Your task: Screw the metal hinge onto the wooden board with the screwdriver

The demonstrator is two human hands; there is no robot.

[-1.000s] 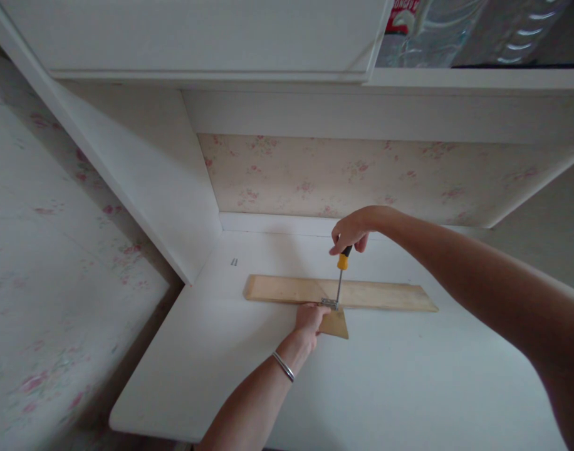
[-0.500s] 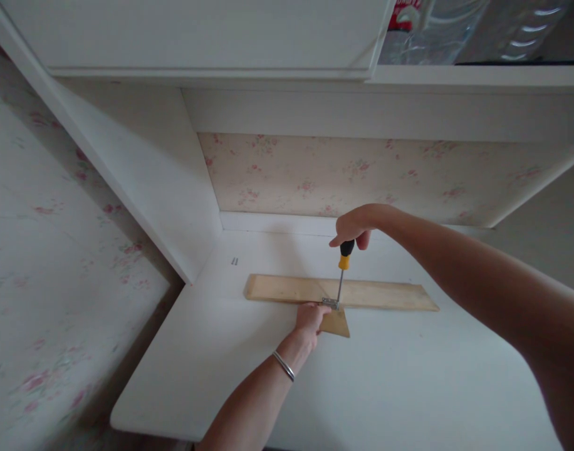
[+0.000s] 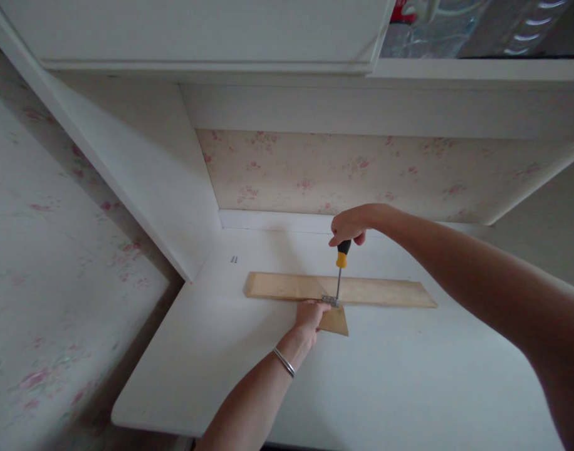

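Note:
My right hand is closed around the black and yellow handle of a screwdriver, which stands nearly upright. Its tip meets the right end of a small metal hinge. The hinge lies where a long wooden board and a short wooden board come together. My left hand, below a bracelet, grips the short board by its left side, a fingertip pressing by the hinge. Its other fingers are partly hidden. Whether a screw sits under the tip is too small to tell.
Both boards rest on a white desk. Small screws lie left of the boards toward the back. A white side panel rises at the left, and a cabinet with plastic bottles overhangs the desk.
My right hand has shifted slightly and its fingers have turned a little on the screwdriver handle. The boards and my left hand stay in place; the view has moved slightly.

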